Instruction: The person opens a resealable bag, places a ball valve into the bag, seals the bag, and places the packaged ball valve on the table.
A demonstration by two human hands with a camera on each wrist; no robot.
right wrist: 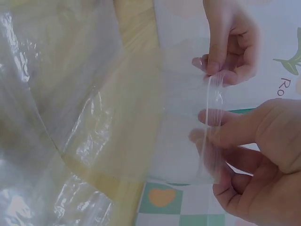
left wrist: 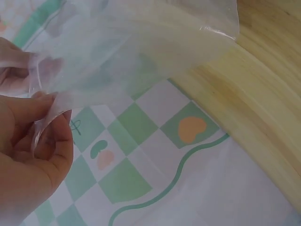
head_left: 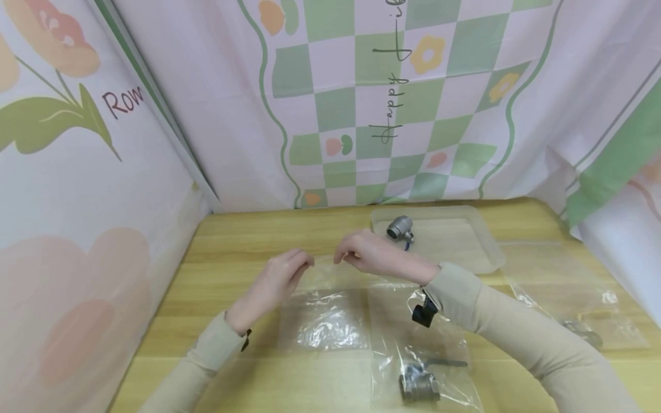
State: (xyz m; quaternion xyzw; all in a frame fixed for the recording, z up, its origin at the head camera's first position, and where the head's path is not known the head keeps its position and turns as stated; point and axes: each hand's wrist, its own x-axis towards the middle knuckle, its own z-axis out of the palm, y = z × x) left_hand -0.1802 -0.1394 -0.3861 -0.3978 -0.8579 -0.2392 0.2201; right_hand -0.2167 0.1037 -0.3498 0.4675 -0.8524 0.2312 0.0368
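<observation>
A clear plastic zip bag (head_left: 333, 324) hangs from both hands, its lower part over the wooden table. The left hand (head_left: 273, 280) pinches one end of the bag's mouth between thumb and fingers. At the other end, the right hand (head_left: 373, 253) pinches the zip edge; the white zip strip (right wrist: 208, 106) shows in the right wrist view. Through the film, some of the right fingertips (right wrist: 197, 136) can be seen. In the left wrist view the bag (left wrist: 141, 52) spreads out from the left hand (left wrist: 33, 150).
Behind the right hand, a translucent tray (head_left: 465, 261) holds a grey metal ball valve (head_left: 400, 228). Front right of the held bag lies another clear bag (head_left: 392, 338) with a lever-handled valve (head_left: 420, 387) inside. A further bag (head_left: 558, 275) at right contains a metal part (head_left: 586, 332).
</observation>
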